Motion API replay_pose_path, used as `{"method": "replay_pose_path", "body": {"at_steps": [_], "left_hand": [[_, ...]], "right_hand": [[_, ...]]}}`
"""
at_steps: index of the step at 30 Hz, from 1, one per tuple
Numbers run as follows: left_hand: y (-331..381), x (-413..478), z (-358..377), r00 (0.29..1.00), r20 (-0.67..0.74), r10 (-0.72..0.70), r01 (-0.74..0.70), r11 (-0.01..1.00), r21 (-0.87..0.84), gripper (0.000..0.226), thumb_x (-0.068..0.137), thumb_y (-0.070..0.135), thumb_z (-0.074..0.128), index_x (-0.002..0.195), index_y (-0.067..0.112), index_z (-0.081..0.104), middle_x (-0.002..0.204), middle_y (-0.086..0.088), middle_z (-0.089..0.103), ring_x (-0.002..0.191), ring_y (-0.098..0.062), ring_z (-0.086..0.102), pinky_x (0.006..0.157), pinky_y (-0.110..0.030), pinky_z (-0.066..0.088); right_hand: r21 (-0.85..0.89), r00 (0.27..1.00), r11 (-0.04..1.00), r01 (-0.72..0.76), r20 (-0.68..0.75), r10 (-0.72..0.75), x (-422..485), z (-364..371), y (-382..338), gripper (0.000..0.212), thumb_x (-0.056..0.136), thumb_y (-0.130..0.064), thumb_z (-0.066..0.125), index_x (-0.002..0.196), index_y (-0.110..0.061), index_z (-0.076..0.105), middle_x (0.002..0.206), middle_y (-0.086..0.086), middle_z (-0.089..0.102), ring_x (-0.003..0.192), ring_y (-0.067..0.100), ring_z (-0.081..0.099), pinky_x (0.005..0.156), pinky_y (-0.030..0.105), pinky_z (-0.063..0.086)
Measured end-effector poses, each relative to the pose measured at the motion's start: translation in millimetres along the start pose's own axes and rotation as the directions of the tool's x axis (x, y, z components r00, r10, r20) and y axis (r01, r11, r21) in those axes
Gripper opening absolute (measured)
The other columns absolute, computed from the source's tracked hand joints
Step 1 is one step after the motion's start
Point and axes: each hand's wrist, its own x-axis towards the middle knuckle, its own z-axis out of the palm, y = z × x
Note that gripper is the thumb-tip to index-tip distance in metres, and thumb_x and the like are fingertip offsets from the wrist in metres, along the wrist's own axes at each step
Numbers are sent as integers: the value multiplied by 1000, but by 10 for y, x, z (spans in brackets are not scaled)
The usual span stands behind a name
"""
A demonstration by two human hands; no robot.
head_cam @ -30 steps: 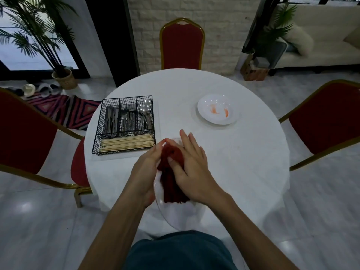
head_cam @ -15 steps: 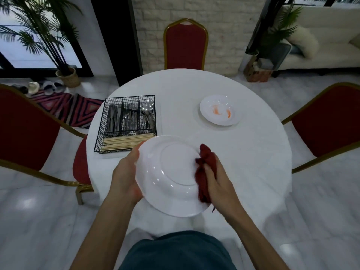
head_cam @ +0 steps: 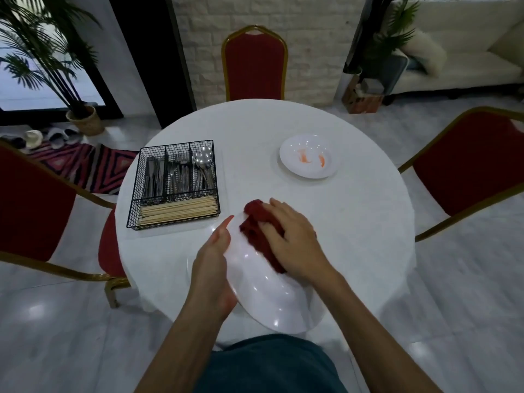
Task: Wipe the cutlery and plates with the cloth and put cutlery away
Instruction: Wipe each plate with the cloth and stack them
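Note:
My left hand (head_cam: pixel 214 265) grips the left rim of a white plate (head_cam: pixel 272 299), held tilted above the near edge of the round white table (head_cam: pixel 255 126). My right hand (head_cam: pixel 292 239) presses a dark red cloth (head_cam: pixel 259 231) onto the plate's upper part. A second white plate (head_cam: pixel 309 156) with orange smears lies flat at the far right of the table. A black wire caddy (head_cam: pixel 173 182) on the left holds knives, forks, spoons and a row of wooden chopsticks.
Red chairs with gold frames stand at the far side (head_cam: pixel 255 63), at the left (head_cam: pixel 31 211) and at the right (head_cam: pixel 470 165). A potted palm (head_cam: pixel 56 66), a patterned rug (head_cam: pixel 82 165) and shoes lie beyond the left chair. A sofa (head_cam: pixel 465 46) is far right.
The plate, which faced me flat half a second ago, is now tilted edge-on. My right hand has moved the cloth from the plate's right rim up onto its upper part.

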Motion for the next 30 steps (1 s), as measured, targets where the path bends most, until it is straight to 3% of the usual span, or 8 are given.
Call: {"method": "replay_pose_path", "body": {"at_steps": [5,11,14,17,20,23,27,30], "left_hand": [[203,-89,-144,998,28,59,-62,990,126,48,85,27,71,132,18,65,135,-15,64,124,-41,59,109,-60,41],[412,-120,-183,991,-34,132,-121,967,224,30,100,25,55,125,22,71,124,-4,72,116,-31,66,101,-50,50],[278,-30,-292,934,-152,324,-167,772,613,29,106,32,44,118,32,70,116,8,72,110,-15,63,85,-32,51],[119,38,-421,951,-157,268,-36,597,802,40,105,49,35,132,25,54,137,0,58,118,-20,56,99,-45,50],[115,20,-316,988,-151,12,92,742,663,65,95,70,34,144,28,47,141,-3,57,126,-28,56,99,-56,50],[256,-3,-154,990,-126,-56,100,918,383,68,92,71,42,126,18,67,114,-16,73,109,-36,68,94,-56,54],[391,-47,-53,996,-93,-6,27,972,234,52,99,48,47,118,6,71,111,-19,74,98,-32,73,98,-46,51],[354,-101,7,991,-67,-116,129,962,240,55,94,52,54,116,4,72,112,-16,73,99,-33,71,99,-45,51]], "right_hand": [[346,959,896,-279,50,280,0,-251,259,30,101,-57,48,129,-57,59,119,-28,67,112,-8,60,96,20,45],[546,811,626,-556,193,552,-224,-260,331,54,95,-64,54,103,-15,75,91,4,80,81,13,74,71,26,53],[623,878,668,-408,66,475,-296,-328,182,37,98,-50,60,97,-17,76,79,-5,79,70,7,73,62,21,53],[565,953,788,-246,-8,303,-365,-328,-3,25,97,-42,64,103,-20,74,86,-6,80,79,8,75,67,25,58],[359,992,925,-129,46,120,-479,-239,-134,17,95,-36,70,110,-29,73,91,-15,78,84,3,73,74,28,60],[161,970,986,34,232,-71,-599,-114,-185,19,97,-36,68,116,-37,68,94,-19,75,82,2,71,77,30,58],[98,902,974,205,368,-227,-684,152,-340,61,103,-48,49,150,-65,14,160,-24,34,143,2,39,119,39,35],[62,906,989,136,396,-149,-653,358,-435,67,108,-49,30,134,-70,-28,166,-28,-16,153,-5,-13,128,44,-1]]}}
